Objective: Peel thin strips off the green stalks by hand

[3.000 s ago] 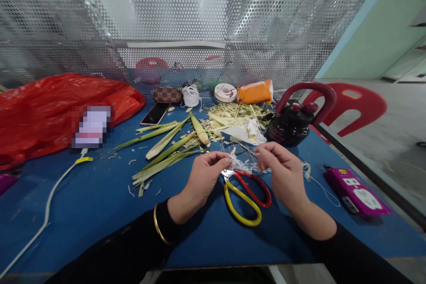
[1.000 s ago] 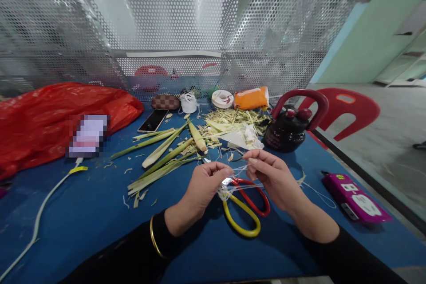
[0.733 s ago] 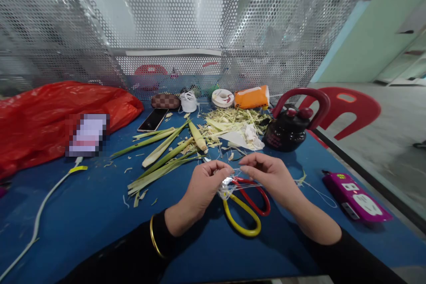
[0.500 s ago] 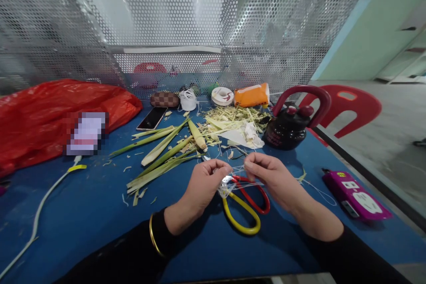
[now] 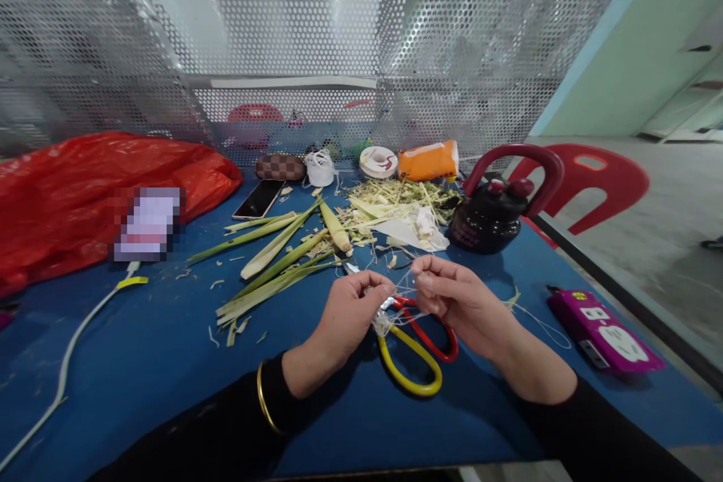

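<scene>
1. Left hand [image 5: 346,320]: over the blade side of the scissors [image 5: 423,390], thumb and forefinger pinching a tangle of white thread [image 5: 384,324]. I read this as the anchoring grip: the loose mass hangs below while free strands lead off.
2. Right hand [image 5: 460,297]: beyond the scissors' red loop, fingertips drawn together on strands that cross to the left hand. Apparently this keeps them apart and off the desk [image 5: 169,361]; too fine for me to tell which strand is held.
3. White thread: held between both hands, above the scissors' pivot. The scissors lie flat, loops towards the wearer, probably for easy reach.
4. Left of and beyond the scissors: pale green husks [image 5: 271,271], laid roughly side by side, perhaps to keep them sorted from the shredded heap [image 5: 395,194] directly beyond.
5. Right of and beyond the scissors: black pot [image 5: 486,224]. Further right: purple block [image 5: 604,331], near the desk edge.
6. Far left of the scissors: lit phone [image 5: 150,222] at the red bag [image 5: 102,173], white cable [image 5: 71,339] running to it, presumably for charging.
</scene>
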`<action>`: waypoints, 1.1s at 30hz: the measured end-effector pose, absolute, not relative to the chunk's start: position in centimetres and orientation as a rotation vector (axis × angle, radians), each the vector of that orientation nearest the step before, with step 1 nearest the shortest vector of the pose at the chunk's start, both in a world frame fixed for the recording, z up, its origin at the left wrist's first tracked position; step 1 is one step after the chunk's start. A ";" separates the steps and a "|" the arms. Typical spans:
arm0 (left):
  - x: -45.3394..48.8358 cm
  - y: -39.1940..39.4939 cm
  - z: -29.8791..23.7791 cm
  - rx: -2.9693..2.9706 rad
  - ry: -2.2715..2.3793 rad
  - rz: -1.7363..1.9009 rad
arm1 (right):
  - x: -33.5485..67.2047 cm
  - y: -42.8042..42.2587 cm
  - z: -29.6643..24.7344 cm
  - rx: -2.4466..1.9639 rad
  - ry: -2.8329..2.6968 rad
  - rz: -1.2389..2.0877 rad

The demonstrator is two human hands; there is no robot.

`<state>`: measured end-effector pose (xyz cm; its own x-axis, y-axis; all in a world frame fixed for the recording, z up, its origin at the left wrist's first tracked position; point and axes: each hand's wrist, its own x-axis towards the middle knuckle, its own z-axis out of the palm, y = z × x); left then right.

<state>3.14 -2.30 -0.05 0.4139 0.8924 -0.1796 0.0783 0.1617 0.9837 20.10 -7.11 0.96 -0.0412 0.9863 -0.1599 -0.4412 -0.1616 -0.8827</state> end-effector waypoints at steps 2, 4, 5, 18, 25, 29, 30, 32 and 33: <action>3.1 -2.3 -0.1 1.268 0.989 0.754 | 20.0 -7.1 0.9 -1.080 -0.863 1.395; 3.1 -2.2 -0.1 1.239 0.984 0.760 | 19.9 -7.0 0.7 -1.182 -0.955 1.265; 3.1 -2.3 -0.1 1.225 0.982 0.759 | 19.9 -7.0 0.7 -1.227 -1.002 1.198; 3.1 -2.2 0.0 1.121 0.973 0.758 | 20.1 -7.0 0.6 -1.306 -0.958 0.912; 3.2 -1.9 -0.5 0.983 0.955 0.758 | 20.5 -6.7 0.8 -1.092 -0.715 1.099; 3.1 -1.7 -0.7 0.919 0.932 0.779 | 20.4 -6.7 1.0 -0.891 -0.590 1.291; 3.1 -1.7 -0.8 0.911 0.927 0.785 | 20.4 -6.7 1.0 -0.858 -0.573 1.320; 3.1 -1.6 -0.8 0.896 0.918 0.791 | 20.5 -6.6 0.8 -0.840 -0.556 1.326; 3.1 -1.6 -0.8 0.888 0.915 0.789 | 20.7 -6.5 0.7 -0.857 -0.559 1.293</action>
<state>3.06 -1.64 -0.84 0.3970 0.8606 -0.3190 -0.1900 0.4171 0.8888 20.67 -6.49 0.72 0.2135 0.9717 -0.1009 -0.5918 0.0465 -0.8047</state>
